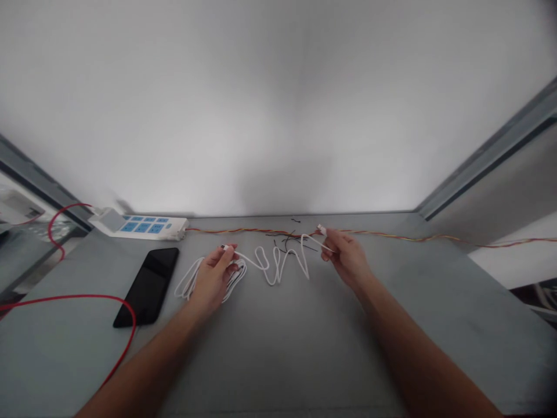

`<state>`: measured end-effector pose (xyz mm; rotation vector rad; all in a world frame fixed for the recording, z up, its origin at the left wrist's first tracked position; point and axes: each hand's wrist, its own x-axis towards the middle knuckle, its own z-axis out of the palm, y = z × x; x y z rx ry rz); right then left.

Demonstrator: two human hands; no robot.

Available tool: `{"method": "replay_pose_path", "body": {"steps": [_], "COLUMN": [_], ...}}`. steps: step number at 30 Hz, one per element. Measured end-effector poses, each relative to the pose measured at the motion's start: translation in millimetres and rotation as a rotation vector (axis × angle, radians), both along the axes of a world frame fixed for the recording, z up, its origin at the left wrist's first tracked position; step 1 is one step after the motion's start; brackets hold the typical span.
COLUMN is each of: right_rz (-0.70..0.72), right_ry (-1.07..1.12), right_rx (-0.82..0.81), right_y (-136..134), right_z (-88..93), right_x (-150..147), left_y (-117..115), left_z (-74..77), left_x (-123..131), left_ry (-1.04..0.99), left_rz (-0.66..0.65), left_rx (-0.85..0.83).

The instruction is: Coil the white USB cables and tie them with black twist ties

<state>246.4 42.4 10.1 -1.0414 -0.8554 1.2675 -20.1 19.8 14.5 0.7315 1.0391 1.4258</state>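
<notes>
Hands meet the white cable (273,283) at mid-frame, its wavy length lying between them. Left hand (212,277) has fingers closed in a pinch on a connector, over a looped white cable (235,283); right hand (346,255) likewise pinches the other end, plug showing above the fingertips. Short black ties (290,238) lie between them, by a twisted red-and-yellow wire (243,230). Left of centre on the grey counter (278,354) are a black phone (150,281), crossed by a red cable (87,296), and a power strip (174,229) holding a white adapter (108,220).
</notes>
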Motion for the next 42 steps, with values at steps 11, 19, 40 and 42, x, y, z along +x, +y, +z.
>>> {"method": "replay_pose_path", "body": {"steps": [11, 19, 40, 42], "right_rz": [-0.018, 0.18, 0.359, 0.361], "right_ry": [-0.421, -0.495, -0.77, -0.804], "right_rx": [0.094, 0.139, 0.083, 0.087], "right_y": [5, 1, -5, -5], "right_z": [-9.6, -10.2, -9.9, -10.4], "right_x": [5, 6, -3, -3], "left_y": [-2, -3, -3, -3], "left_z": [-1.7, -7.3, -13.9, -13.1], "left_x": [-12, -14, -16, -16], "left_ry": [0.598, 0.887, 1.118, 1.101], "left_rz": [-0.054, -0.053, -0.025, -0.042], "left_rx": [0.23, 0.406, 0.763, 0.752]}}
